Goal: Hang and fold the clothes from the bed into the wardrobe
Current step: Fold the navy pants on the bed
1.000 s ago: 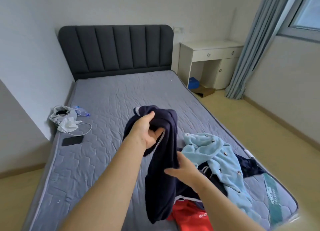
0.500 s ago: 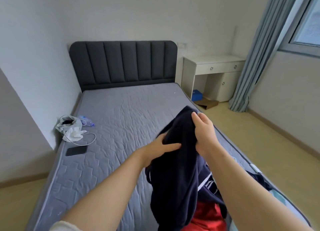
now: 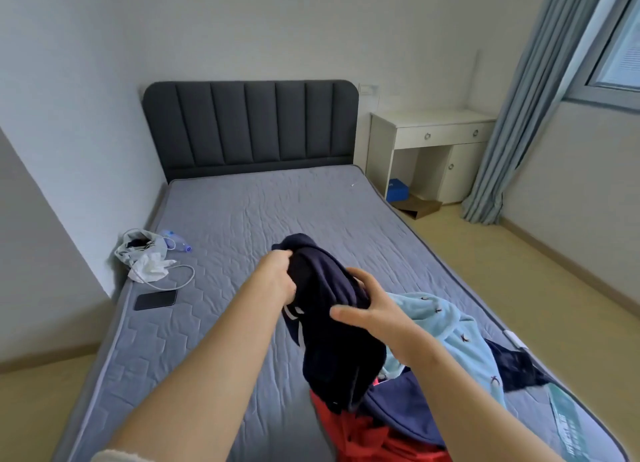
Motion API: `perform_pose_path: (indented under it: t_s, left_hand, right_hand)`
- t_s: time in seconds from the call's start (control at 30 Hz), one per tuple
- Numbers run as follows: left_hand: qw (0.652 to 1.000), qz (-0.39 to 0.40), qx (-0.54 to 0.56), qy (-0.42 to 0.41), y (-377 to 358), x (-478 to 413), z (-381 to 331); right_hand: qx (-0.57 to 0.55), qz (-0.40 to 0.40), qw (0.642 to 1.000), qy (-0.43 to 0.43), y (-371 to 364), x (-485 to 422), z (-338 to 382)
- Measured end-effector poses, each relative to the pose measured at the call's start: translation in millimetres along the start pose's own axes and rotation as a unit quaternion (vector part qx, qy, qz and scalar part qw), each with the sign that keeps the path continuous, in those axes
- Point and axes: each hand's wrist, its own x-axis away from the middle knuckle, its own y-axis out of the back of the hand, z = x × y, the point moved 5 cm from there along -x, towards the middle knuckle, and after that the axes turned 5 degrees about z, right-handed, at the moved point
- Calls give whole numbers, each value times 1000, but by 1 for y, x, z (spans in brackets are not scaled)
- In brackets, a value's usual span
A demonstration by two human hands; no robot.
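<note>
Hanging limp above the bed point(image 3: 242, 219), the navy garment point(image 3: 332, 343) is being gripped at its top by the left hand point(image 3: 277, 278) while the right hand point(image 3: 374, 309) is curling round its middle. Soft, light, floppy: probably wanting holds at both shoulders.

Mattress point(image 3: 259, 212): quilted top open from frame centre up to headboard point(image 3: 249, 125).

Left, mid-height: bag point(image 3: 138, 250), bottle point(image 3: 177, 245), cable point(image 3: 183, 278) and phone point(image 3: 155, 300) lie close together along the mattress edge by the wall point(image 3: 69, 184).

Centre: navy garment point(image 3: 329, 323) hangs from left hand point(image 3: 277, 278) and right hand point(image 3: 377, 309), screening the mattress behind it.

Lower right: blue garment point(image 3: 450, 326) and red garment point(image 3: 363, 434) cover that corner.

Right: floor point(image 3: 485, 271) beside the bed open up to desk point(image 3: 429, 122) and curtain point(image 3: 512, 115).
</note>
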Motion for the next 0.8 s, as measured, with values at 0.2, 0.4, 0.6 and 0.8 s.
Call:
perform_pose_path:
  t_s: [0.2, 0.4, 0.6, 0.8]
  left_hand:
    - [986, 18, 157, 50, 2, 7, -3]
    - [981, 139, -2, -136, -12, 22, -10]
    - [791, 306, -458, -265, -29, 41, 8]
    - [726, 107, -582, -352, -20, 32, 20]
  right_hand:
    - [163, -154, 971, 86, 15, 2, 10]
    - [-75, -222, 972, -7, 35, -2, 20]
    - [-67, -234, 970, -27, 38, -8, 26]
    - [170, -186, 967, -43, 24, -8, 21]
